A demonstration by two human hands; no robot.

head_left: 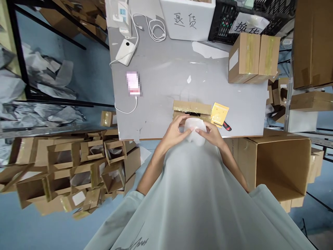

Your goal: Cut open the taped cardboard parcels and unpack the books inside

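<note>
Close to my body, over the table's front edge, a whitish wrapped bundle (195,129) is held between both hands; what is inside it cannot be made out. My left hand (179,130) grips its left side, thumb pressed on top. On the other side my right hand (210,133) pinches it, with the thumb near the middle. Just beyond the hands lies an opened cardboard box (192,106) with a dark gap along it. A yellow card (220,114) rests to the right of that box, partly over a red and black cutter (227,126).
Two taped cartons (253,59) stand at the table's back right. Behind are a white bin (187,19) and a black crate (223,24). A phone (133,83) and a white power bank (126,52) with cables lie left. A large open carton (283,166) stands right; several boxes (62,156) are piled left.
</note>
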